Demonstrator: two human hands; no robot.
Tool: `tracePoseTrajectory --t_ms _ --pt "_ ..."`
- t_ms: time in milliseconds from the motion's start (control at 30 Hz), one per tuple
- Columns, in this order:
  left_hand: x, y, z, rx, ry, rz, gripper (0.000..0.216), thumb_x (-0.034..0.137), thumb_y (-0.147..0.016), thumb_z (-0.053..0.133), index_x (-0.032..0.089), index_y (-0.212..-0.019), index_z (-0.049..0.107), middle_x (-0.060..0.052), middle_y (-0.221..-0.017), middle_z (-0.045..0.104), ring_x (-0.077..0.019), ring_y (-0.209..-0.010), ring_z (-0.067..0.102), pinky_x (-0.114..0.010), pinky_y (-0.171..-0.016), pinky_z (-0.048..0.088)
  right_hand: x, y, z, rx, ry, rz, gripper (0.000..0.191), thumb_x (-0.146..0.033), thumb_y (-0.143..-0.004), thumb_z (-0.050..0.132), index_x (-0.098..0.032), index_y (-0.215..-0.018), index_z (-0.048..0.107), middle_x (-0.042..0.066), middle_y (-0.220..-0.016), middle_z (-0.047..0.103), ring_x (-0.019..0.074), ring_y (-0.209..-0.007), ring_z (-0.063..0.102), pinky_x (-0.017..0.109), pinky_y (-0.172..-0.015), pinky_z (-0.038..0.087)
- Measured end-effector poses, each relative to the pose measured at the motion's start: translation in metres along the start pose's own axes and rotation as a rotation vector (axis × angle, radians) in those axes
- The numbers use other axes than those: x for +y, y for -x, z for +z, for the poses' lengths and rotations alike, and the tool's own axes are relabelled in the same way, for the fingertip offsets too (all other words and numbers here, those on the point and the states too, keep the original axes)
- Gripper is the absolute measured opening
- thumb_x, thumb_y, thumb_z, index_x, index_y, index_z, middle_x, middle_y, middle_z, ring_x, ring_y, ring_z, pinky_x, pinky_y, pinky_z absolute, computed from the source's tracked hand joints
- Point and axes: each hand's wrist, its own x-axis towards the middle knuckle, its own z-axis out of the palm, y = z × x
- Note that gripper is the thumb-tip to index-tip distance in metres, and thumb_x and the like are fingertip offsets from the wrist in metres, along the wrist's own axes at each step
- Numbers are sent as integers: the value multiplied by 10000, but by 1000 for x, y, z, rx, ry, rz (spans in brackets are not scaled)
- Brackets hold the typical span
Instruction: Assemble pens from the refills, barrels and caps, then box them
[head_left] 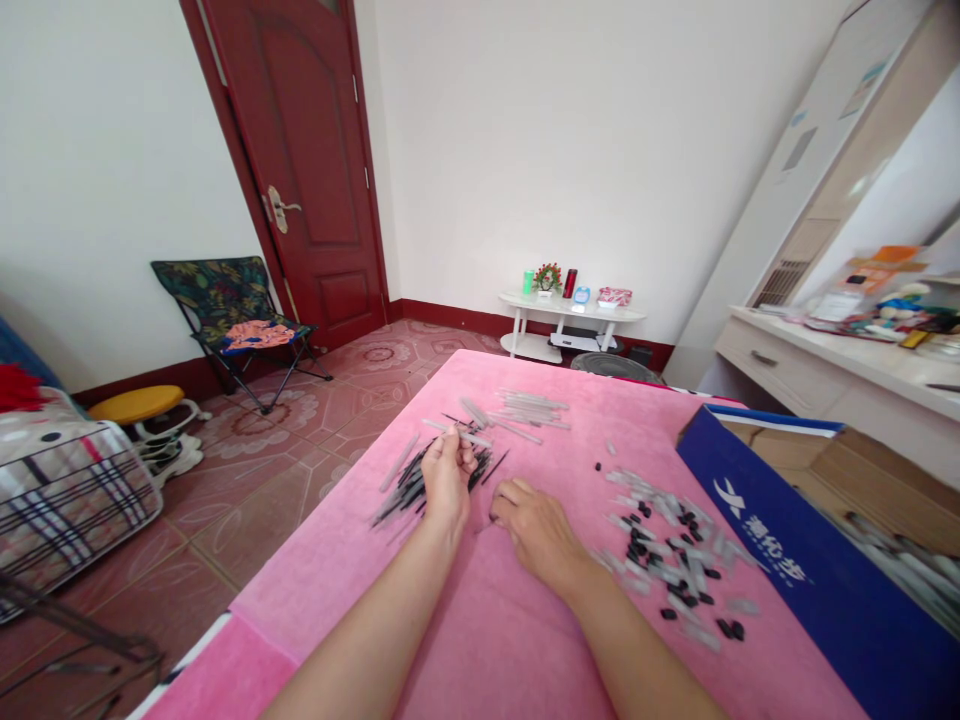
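Observation:
My left hand (pixel 448 472) is closed in a pinch on a translucent pen barrel (pixel 466 436), held above a pile of thin dark pen refills (pixel 416 485). To its right, low over the pink cloth, my right hand (pixel 536 522) has its fingers curled together; what they hold, if anything, is too small to make out. More translucent pen barrels (pixel 532 407) lie in a bunch beyond the hands, and a single one rests left of the refills. Clear pen caps (pixel 697 572) and small black plugs (pixel 637 550) are scattered right of my right hand.
A blue cardboard box (pixel 780 530) with long pale pieces inside stands on the right of the pink-covered table (pixel 480 620). Beyond are a folding chair (pixel 232 300), a yellow stool (pixel 136 403), a white side table (pixel 574 303) and a red door (pixel 300 150).

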Motion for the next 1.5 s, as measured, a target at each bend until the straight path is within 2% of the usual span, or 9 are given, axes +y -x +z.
tracePoseTrajectory --t_ms 100,333,467,633,867,1000,1100,1233,1500 --pt "1 0 0 -13 31 -11 223 307 -671 641 118 -676 523 34 -570 503 -23 -423 410 -145 -404 311 3 2 -10 203 -144 62 121 -140 -812 416 -175 -815 532 35 -815 541 143 -796 485 261 -695 377" --pt "-10 13 8 -60 174 -235 135 228 -710 613 106 -732 559 -6 -592 559 -46 -467 495 -144 -451 405 12 0 -51 1042 -772 462 279 -250 -798 482 -189 -1068 449 34 -888 532 113 -678 536 258 -589 469" --pt "-18 24 15 -57 271 -348 64 156 -750 559 99 -722 562 -23 -587 573 -45 -467 509 -129 -451 421 10 -1 -68 1202 -909 478 232 -268 -760 539 -176 -968 496 21 -846 543 95 -625 545 254 -567 484" --pt "-22 32 19 -11 299 -389 85 122 -769 528 94 -696 562 -24 -574 569 -51 -473 524 -131 -452 442 8 -1 -72 1205 -925 468 219 -257 -748 556 -165 -941 509 22 -825 556 94 -611 551 261 -572 495" --pt "-20 41 24 -26 306 -417 71 84 -763 527 88 -715 580 -38 -612 610 -79 -542 587 -150 -507 495 3 -1 -64 1101 -878 476 191 -265 -749 556 -155 -901 521 29 -815 572 111 -628 567 266 -583 498" --pt "-22 46 24 -46 337 -478 76 51 -754 528 84 -733 593 -51 -656 638 -88 -594 614 -151 -564 512 6 -2 -61 889 -892 458 188 -297 -743 557 -154 -865 552 41 -812 597 137 -716 579 274 -641 495" --pt "-24 47 22 -20 355 -524 83 46 -753 529 89 -730 595 -54 -658 645 -89 -606 622 -143 -577 513 18 -1 -70 720 -879 439 247 -338 -732 559 -146 -885 581 63 -861 616 153 -777 575 277 -666 481" --pt "-25 46 19 12 378 -554 103 40 -761 514 89 -720 594 -54 -647 647 -88 -592 622 -139 -558 513 50 13 -90 705 -702 570 288 -379 -742 517 -144 -889 596 50 -808 619 128 -666 555 243 -584 452" --pt "-24 49 21 -8 347 -551 122 36 -780 483 76 -740 592 -58 -648 640 -95 -586 618 -154 -545 516 92 54 -87 -340 -382 587 65 -176 -573 574 -158 -600 630 -5 -558 607 116 -545 544 199 -514 377"
